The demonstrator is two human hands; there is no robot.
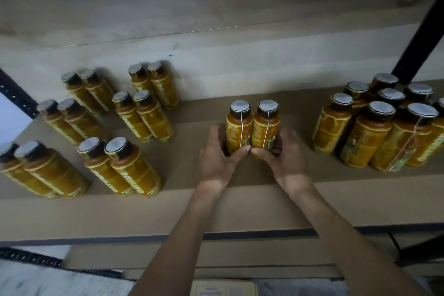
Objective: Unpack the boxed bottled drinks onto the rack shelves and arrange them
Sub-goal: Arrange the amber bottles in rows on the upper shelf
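Left hand [217, 156] and right hand [283, 158] each curl round one upright bottle [239, 127] (thumbs nearly touching) on the shelf [216, 204].

Stockroom or shop storage, by the look. Black metal rack [418, 19], with a hole-punched upright [16, 94] at left. Brown board shelf [216, 204], with another level below it. Many identical orange bottles [134, 168] with dark caps and matching labels, stood in pairs at left and a tight cluster at right. Bare pale wall [240, 62] behind. Dim light.
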